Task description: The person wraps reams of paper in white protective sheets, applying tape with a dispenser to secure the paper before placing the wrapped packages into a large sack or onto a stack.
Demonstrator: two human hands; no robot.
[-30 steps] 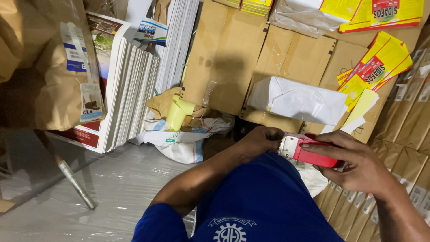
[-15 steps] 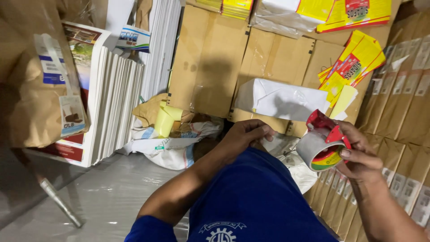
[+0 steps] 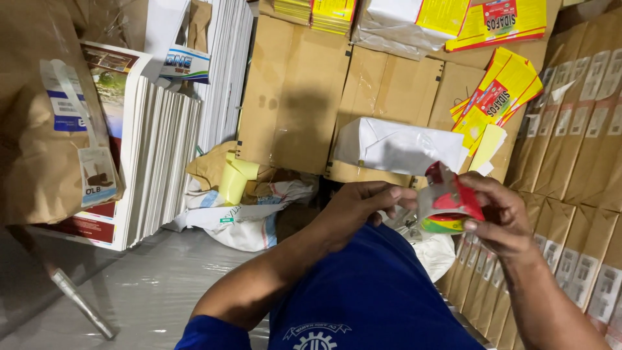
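My right hand holds a red tape dispenser with a roll of clear tape in front of my lap. My left hand reaches across to it, fingertips pinched at the roll's left edge where the tape end is. Both hands hover above my blue-clad knee. A white wrapped parcel lies just beyond the hands.
Brown cardboard boxes stand stacked ahead. Yellow and red packets lie on them at the right. A stack of white boards leans at the left beside a brown paper bundle. Crumpled sacks lie on the plastic-covered surface.
My right hand has turned the dispenser from lying flat to upright, showing the roll. My left hand has moved from under it to the roll's edge.
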